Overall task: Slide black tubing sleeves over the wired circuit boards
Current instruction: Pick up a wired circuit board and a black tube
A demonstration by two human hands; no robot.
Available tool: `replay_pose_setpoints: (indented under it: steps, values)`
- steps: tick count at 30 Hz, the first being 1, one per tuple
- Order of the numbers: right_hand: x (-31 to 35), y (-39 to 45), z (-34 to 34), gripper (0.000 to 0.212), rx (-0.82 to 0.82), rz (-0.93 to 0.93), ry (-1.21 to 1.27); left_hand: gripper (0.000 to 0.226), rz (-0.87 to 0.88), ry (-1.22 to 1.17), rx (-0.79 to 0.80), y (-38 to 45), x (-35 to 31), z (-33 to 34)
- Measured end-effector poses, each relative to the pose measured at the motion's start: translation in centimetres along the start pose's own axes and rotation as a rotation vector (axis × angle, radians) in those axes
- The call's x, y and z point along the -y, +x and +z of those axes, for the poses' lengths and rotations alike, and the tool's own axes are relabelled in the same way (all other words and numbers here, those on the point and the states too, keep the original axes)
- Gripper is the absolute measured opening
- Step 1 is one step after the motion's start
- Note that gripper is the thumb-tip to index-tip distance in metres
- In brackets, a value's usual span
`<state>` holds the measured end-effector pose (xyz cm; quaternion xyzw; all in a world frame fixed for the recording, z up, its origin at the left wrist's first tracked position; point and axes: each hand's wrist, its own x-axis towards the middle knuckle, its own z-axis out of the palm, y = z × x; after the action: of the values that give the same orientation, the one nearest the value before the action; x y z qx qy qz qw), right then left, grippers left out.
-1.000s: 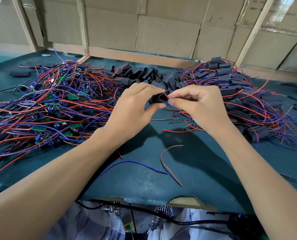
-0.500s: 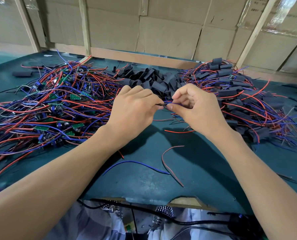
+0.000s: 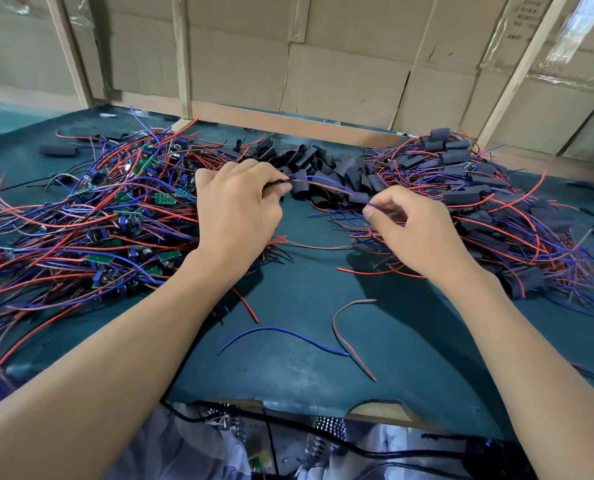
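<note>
My left hand grips a black tubing sleeve between thumb and curled fingers; most of the sleeve and any board in it is hidden by the fingers. Red and blue wires stretch from the sleeve to my right hand, which pinches their ends between thumb and forefinger. Both hands hover above the green table. A heap of empty black sleeves lies just behind the hands.
A tangle of bare green circuit boards with red and blue wires fills the left side. Sleeved boards pile up on the right. Loose blue wire and red wire lie near the front edge. A cardboard wall closes the back.
My hands have drawn apart: the right hand moved right and down, pulling the wires out taut from the sleeve that the left hand still grips.
</note>
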<state>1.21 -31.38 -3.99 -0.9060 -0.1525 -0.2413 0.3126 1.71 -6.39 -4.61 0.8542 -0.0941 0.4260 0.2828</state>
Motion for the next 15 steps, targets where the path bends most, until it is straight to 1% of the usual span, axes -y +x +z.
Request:
replay_pose_setpoints:
  steps: [2,4,7,9,12,13,15]
  values:
    - [0.3,-0.1,-0.1,0.004,-0.018,0.021,0.118,0.011,0.068,0.006,0.024,0.1,0.1,-0.1]
    - [0.8,-0.2,-0.3,0.007,-0.045,-0.012,0.213,0.019,0.179,0.068,0.066,0.1,0.1,-0.2]
    - [1.5,-0.4,-0.5,0.015,-0.054,-0.1,0.25,0.033,0.311,0.153,0.124,0.0,-0.1,-0.1]
    - [1.9,-0.5,-0.4,0.022,-0.008,-0.096,0.279,0.037,0.374,0.171,0.132,-0.1,-0.5,0.1]
    - [2.2,-0.5,-0.3,0.033,0.075,-0.117,0.164,0.038,0.44,0.183,0.135,-0.5,-1.1,0.4]
    - [2.3,-0.5,-0.4,0.037,0.114,-0.11,0.157,0.038,0.437,0.185,0.143,-0.6,-1.2,0.5]
    - [2.5,-0.5,-0.5,0.041,0.193,-0.059,0.227,0.038,0.394,0.191,0.153,-0.6,-1.2,0.6]
